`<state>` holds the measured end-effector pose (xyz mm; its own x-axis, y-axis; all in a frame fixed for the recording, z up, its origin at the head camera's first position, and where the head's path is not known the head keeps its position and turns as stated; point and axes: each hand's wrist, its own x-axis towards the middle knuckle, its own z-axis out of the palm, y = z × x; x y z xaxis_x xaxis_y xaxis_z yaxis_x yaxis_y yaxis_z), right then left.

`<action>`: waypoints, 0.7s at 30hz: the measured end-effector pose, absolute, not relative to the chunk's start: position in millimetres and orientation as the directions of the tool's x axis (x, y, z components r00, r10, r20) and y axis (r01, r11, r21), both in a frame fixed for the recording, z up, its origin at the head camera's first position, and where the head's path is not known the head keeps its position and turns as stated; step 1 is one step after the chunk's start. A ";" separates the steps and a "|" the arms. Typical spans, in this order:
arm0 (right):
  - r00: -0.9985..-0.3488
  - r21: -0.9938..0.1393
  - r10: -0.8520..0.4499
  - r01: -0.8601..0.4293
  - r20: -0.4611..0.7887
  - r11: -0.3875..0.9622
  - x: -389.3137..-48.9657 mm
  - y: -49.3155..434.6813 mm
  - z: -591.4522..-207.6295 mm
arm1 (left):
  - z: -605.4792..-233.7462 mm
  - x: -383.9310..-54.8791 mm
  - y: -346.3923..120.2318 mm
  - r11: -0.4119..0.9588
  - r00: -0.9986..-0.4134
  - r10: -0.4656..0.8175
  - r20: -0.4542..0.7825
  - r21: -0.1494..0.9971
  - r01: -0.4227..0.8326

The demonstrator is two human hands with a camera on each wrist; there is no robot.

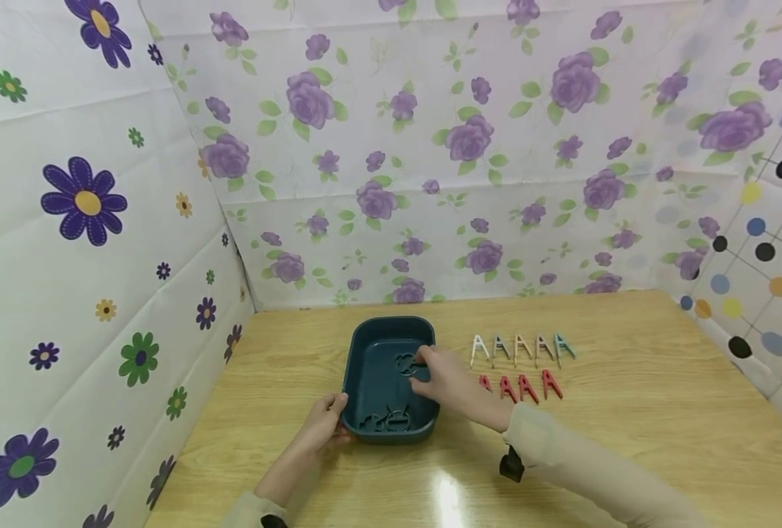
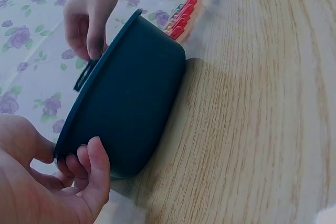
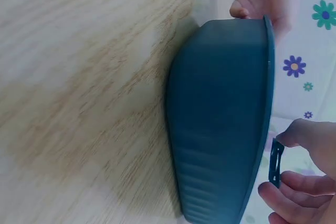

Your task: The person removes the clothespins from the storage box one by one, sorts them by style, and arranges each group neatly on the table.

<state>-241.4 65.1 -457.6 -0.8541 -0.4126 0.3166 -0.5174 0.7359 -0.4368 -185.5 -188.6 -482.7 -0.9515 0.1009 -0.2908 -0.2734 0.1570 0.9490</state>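
Note:
A dark teal plastic basin (image 1: 381, 381) sits on the table. My left hand (image 1: 325, 424) grips its rim at the near left corner, thumb on the edge and fingers curled against the outer wall (image 2: 94, 166). Over the basin's right side, my right hand (image 1: 445, 378) pinches a thin dark green cookie cutter (image 3: 275, 162) between thumb and fingers, at about rim height. Two more dark cookie cutters lie inside at the near end: a round one with thin prongs (image 1: 397, 420) and a smaller wavy one (image 1: 371, 423).
Right of the basin, a back row of clothespins (image 1: 521, 348) in white, grey, beige, pinkish and teal lies on the wooden table (image 1: 642, 396). Several red clothespins (image 1: 527, 389) form a row in front, partly behind my right forearm. Flowered cloth (image 1: 424, 169) hangs behind and at the sides.

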 end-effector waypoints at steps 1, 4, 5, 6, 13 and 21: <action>-0.860 -0.447 -0.399 -0.508 0.320 0.736 -239.5 68.6 -456.0 | -483.2 -185.8 -188.3 0.158 -0.950 0.099 -0.295 0.948 -0.277; -0.870 -0.463 -0.360 -0.487 0.338 0.741 -233.5 79.6 -452.8 | -484.4 -186.5 -185.9 0.168 -0.947 0.071 -0.313 0.940 -0.297; -0.874 -0.473 -0.348 -0.479 0.340 0.739 -231.2 83.5 -451.8 | -484.8 -186.7 -185.3 0.172 -0.947 0.065 -0.315 0.938 -0.300; -0.877 -0.479 -0.334 -0.470 0.345 0.741 -229.0 87.4 -451.3 | -484.7 -186.7 -184.6 0.175 -0.946 0.058 -0.320 0.936 -0.305; -0.901 -0.475 -0.253 -0.406 0.353 0.781 -211.7 121.0 -451.4 | -487.5 -187.9 -183.8 0.169 -0.943 0.048 -0.328 0.933 -0.316; -0.920 -0.457 -0.241 -0.366 0.309 0.811 -190.1 152.2 -461.9 | -486.5 -187.1 -184.3 0.171 -0.942 0.051 -0.331 0.933 -0.318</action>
<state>-190.1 152.2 -461.9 -0.9201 -0.2409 0.3088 -0.3656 0.8111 -0.4566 -187.1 -184.3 -486.5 -0.9424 0.0509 -0.3306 -0.3179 0.1712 0.9325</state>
